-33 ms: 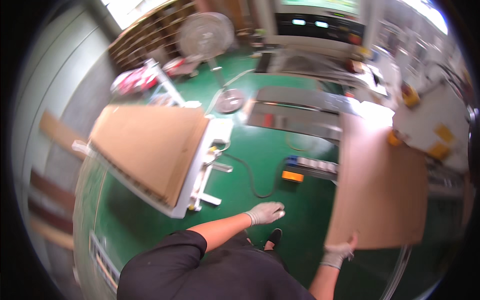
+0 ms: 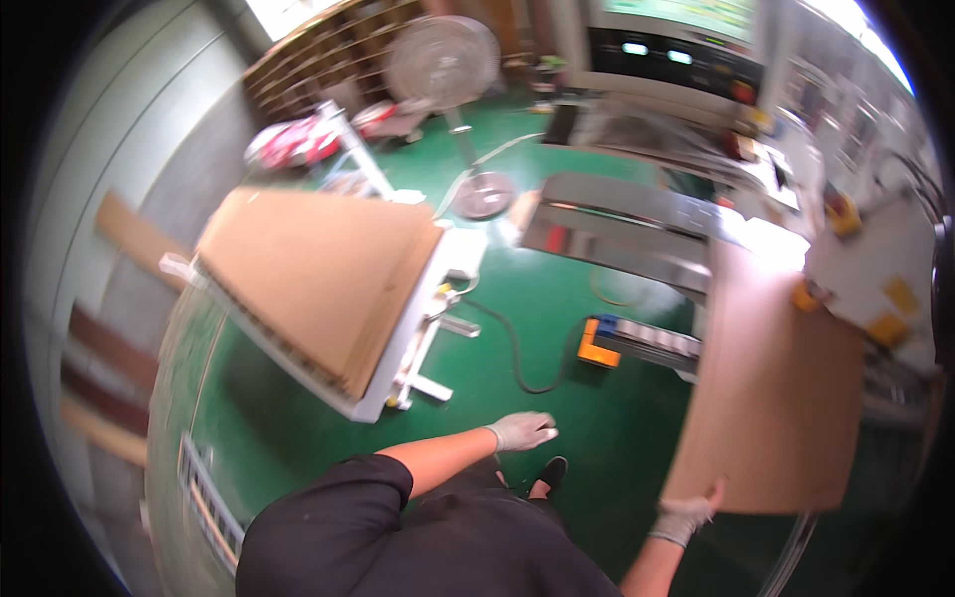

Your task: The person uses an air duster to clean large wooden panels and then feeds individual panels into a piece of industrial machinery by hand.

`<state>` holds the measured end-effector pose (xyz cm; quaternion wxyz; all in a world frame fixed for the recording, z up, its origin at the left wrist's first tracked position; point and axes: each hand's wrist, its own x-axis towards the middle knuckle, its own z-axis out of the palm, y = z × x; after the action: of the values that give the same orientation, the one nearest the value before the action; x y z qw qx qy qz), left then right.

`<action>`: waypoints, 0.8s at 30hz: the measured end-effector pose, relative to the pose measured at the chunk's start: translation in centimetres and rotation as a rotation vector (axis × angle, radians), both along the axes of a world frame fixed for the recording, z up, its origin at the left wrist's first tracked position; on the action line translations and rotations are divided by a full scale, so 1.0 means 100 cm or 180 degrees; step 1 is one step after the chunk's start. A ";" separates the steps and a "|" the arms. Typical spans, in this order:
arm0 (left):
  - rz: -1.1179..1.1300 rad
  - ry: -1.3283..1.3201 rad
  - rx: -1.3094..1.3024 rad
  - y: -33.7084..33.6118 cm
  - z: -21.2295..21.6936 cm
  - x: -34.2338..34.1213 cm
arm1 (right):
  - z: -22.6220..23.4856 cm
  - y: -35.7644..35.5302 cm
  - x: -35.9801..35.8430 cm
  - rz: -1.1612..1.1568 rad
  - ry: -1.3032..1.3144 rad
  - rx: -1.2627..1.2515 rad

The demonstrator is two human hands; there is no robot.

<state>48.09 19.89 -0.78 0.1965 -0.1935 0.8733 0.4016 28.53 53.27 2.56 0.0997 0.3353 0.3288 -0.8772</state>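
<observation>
A long brown cardboard sheet (image 2: 776,398) lies at the right, its far end beside the dark metal machine table. At its near left corner my right hand (image 2: 688,512), in a pale glove, grips it with the thumb on top; the fingers underneath are hidden. My left hand (image 2: 525,431), gloved too, hangs in front of my body over the green floor. It holds nothing, and its fingers are loosely apart. Further left, a stack of cardboard sheets (image 2: 318,279) rests on a tilted white stand (image 2: 373,398), away from both hands.
A standing fan (image 2: 443,65) is beyond the stack. The dark metal table (image 2: 617,234) reaches out from a large machine (image 2: 667,65). An orange and blue device (image 2: 599,343) sits left of the held sheet. A dark cable (image 2: 517,348) curves across the floor.
The whole scene has shifted rightward in the picture as the view turned left. My right hand keeps its grip on the sheet's corner; my left hand stays empty.
</observation>
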 end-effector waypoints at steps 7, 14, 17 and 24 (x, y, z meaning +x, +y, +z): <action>0.2510 -0.2171 -0.0374 -0.061 -0.064 0.341 | -0.103 0.109 -0.033 -0.0062 0.0529 0.0799; 0.2647 -0.0687 0.0170 -0.027 -0.079 0.486 | -0.106 -0.144 0.121 0.3080 0.0525 -0.1486; 0.3197 0.0046 0.0250 -0.035 -0.067 0.503 | -0.114 -0.282 0.223 0.4149 -0.0216 -0.1262; 0.5510 -0.0056 0.0322 0.011 -0.139 0.800 | -0.062 -0.579 0.490 0.5598 0.2857 0.1264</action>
<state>128.05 21.04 -14.68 -0.1631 -0.7842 0.3984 0.4468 77.54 -4.63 -3.64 0.5210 -0.3774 0.6069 -0.4668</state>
